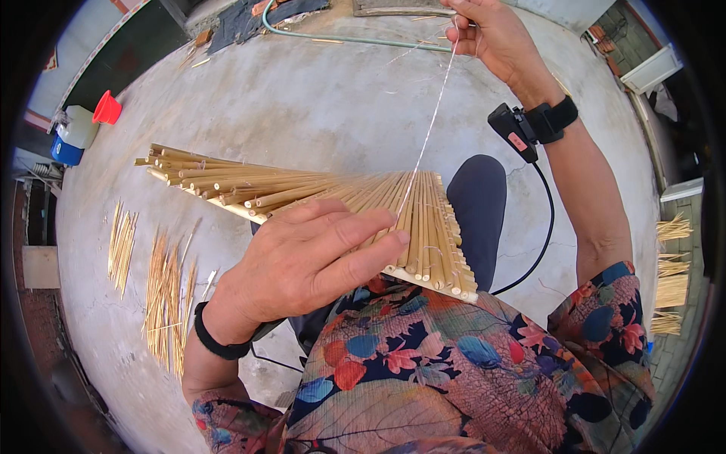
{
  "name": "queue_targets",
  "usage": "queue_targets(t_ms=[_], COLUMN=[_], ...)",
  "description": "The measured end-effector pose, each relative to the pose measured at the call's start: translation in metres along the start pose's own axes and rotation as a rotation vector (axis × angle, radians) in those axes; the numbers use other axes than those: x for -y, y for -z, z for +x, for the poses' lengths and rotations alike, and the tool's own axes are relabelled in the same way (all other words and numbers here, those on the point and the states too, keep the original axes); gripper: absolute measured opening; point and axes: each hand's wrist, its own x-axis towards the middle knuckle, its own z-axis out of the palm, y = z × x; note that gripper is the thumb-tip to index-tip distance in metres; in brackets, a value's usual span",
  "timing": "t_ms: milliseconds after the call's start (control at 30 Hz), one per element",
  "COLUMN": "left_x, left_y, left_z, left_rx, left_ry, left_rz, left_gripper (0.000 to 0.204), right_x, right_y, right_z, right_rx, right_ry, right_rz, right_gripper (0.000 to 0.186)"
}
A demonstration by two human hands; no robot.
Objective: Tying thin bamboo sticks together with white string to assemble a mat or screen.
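A fan-like mat of pale reed stalks point(291, 186), tied side by side with string, rests across my lap. My left hand point(302, 253) lies over the stalks, palm down, its index finger and thumb at the spot where a white string point(429, 136) meets them. The string runs taut up to my right hand point(484, 34), which is raised at the top right and pinches it between the fingers. Part of the mat is hidden under my left hand.
Loose thin stalks point(162, 295) lie on the concrete floor at left, with a smaller bunch point(121, 246) beside them. Bundled stalks point(673, 280) are at far right. A red bucket point(107, 108), a white-and-blue container point(74, 135) and a green hose point(340, 38) are farther off.
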Motion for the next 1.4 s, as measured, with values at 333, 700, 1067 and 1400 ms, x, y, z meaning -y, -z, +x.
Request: queue_targets(t_ms=[333, 700, 1067, 1400], left_x=[-0.01, -0.021, -0.033, -0.03], left_y=[0.019, 0.026, 0.03, 0.031], left_z=[-0.02, -0.037, -0.048, -0.049], left_rx=[0.147, 0.094, 0.016, -0.007], left_ry=[0.096, 0.112, 0.282, 0.17], left_rz=[0.022, 0.147, -0.008, 0.009], left_gripper=[0.021, 0.021, 0.021, 0.016], right_x=[0.007, -0.002, -0.023, -0.034], right_y=[0.052, -0.057, -0.065, -0.063], right_z=[-0.05, -0.149, -0.173, -0.173], right_rx=[0.051, 0.85, 1.058, 0.927], right_ry=[0.448, -0.199, -0.232, 0.16], right_rz=[-1.449, -0.68, -0.703, -0.767], right_gripper=[0.026, 0.022, 0.017, 0.009])
